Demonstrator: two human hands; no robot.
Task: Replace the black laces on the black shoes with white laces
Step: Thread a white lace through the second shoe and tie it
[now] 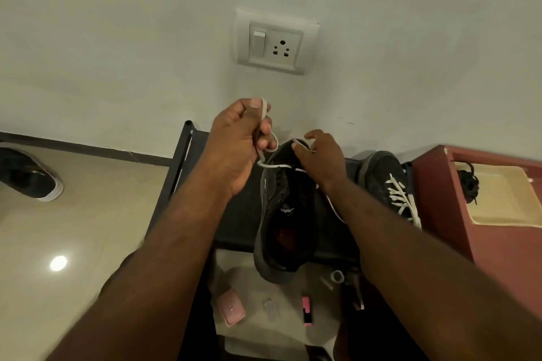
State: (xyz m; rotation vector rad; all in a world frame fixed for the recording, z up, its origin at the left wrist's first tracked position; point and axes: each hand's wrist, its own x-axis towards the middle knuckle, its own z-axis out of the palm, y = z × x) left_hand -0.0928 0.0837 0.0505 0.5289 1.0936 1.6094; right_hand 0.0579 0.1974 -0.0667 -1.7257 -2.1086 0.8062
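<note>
At centre frame, the black shoe [286,214] rests heel toward you on the black rack [181,161], its toe end lifted toward the wall. A white lace [272,165] crosses its upper eyelets.

Finding: your left hand [237,141] is raised above the shoe, its fingers curled round one run of the lace, with slack looping below the fist. Your right hand [321,160] sits at the toe end, thumb and forefinger pinching what appears to be the other lace end.

Recommendation: draw the left run taut before feeding the right end, flatten any twist, and match both lengths. Steady the shoe, since its heel overhangs the rack edge.

Right of frame, the second shoe [381,170] already carries white lacing. Further right, black laces [469,182] lie in a cream tray [504,208].

Not verifiable: the eyelets under your right hand, the number of rows threaded and the lace tip are hidden. Your right forearm covers the shoe's far side. Small pink objects at lower frame are too blurred to identify.
</note>
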